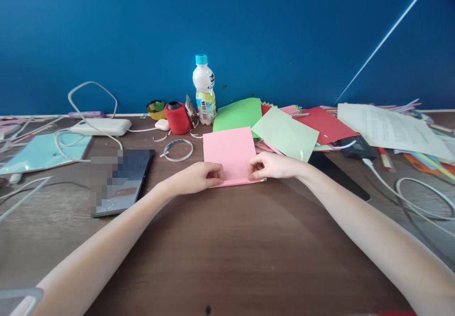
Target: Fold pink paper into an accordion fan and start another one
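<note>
A pink sheet of paper [229, 152] lies flat on the brown wooden table [227, 249] in front of me. My left hand [199, 177] pinches its near left edge with curled fingers. My right hand [266, 165] pinches the near right edge the same way. The near edge looks doubled, as if folded over. Both forearms reach in from the bottom corners.
Behind the pink sheet lie green [237, 113], pale green [286, 133] and red [325, 124] papers. A bottle [204, 90], a red pouch [177, 117], a tape ring [177, 150], a dark tablet [122, 181], a white power bank [101, 126] and cables [419, 197] surround them.
</note>
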Demonstrator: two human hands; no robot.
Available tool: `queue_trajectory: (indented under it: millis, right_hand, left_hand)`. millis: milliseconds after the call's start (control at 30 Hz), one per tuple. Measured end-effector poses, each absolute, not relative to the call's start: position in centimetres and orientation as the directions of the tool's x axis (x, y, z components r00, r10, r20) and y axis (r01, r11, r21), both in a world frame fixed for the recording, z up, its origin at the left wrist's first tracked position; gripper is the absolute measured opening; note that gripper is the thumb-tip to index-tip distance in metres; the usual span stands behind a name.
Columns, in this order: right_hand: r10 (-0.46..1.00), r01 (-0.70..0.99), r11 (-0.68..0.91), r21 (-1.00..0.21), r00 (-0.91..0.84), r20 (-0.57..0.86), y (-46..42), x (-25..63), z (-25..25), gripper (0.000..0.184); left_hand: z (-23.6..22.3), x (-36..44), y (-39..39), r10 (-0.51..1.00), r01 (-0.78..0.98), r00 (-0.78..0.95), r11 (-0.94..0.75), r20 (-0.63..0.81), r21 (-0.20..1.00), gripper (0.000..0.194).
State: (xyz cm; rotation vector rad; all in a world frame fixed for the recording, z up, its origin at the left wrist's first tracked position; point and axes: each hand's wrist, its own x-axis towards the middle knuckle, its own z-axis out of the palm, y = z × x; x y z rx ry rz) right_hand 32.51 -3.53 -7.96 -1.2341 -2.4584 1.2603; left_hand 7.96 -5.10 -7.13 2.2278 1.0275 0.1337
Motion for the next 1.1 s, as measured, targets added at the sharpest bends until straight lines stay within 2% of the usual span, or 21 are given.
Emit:
queue_trajectory:
  millis: [400, 633, 833, 1100]
  right_hand:
    - [0.698, 0.605, 0.325, -0.727, -0.672, -0.248, -3.51, 32.61, -8.24, 0.016]
    - [0.667, 0.586, 0.325, -0.742, -0.699, -0.259, -3.65, 32.59, -8.03, 0.015]
    - [0.678, 0.615, 0.357, -0.703, -0.688, -0.258, -3.65, 32.55, -8.18, 0.015]
    - [0.682, 0.580, 0.412, -0.703, -0.708, -0.184, -4.25, 32.33, -7.93, 0.015]
  left_hand:
    - [-7.24, 7.99, -5.13, 0.672, 0.606, 0.732, -0.571, -0.108, 0.553, 0.014]
    - [-7.15, 8.05, -5.14, 0.669, 0.624, 0.730, -0.565, -0.142, 0.540, 0.012]
    - [-7.20, 8.11, -5.14, 0.656, 0.614, 0.742, -0.583, -0.139, 0.532, 0.011]
    - [-7.37, 8.02, -5.52, 0.656, 0.611, 0.745, -0.600, -0.119, 0.516, 0.010]
